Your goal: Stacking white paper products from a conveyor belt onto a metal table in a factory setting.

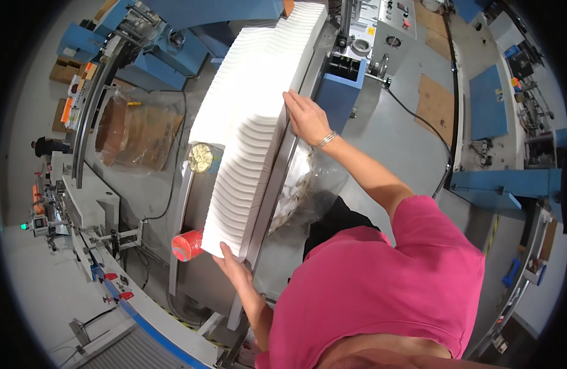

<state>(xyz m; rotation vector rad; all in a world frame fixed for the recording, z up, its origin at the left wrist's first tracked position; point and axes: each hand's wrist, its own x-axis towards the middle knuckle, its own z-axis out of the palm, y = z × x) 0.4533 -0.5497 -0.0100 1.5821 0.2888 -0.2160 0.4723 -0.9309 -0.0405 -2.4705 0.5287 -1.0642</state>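
So, 2 hands (235, 269) (309, 123) — apart, against white stack (243, 169)

Pretty busy shop floor tbh. Off to the left there's some clear plastic (120, 150) bunched up with brown cardboard on the grey floor (196, 101), and a blue machine (149, 69) just past it. Somebody in dark clothes (51, 146) is way over at the far left, plus a little green light (24, 226) nearby. Right side's got a grey control box (395, 23) with knobs, another cardboard sheet (436, 107) lying flat, and a big blue panel (487, 101).
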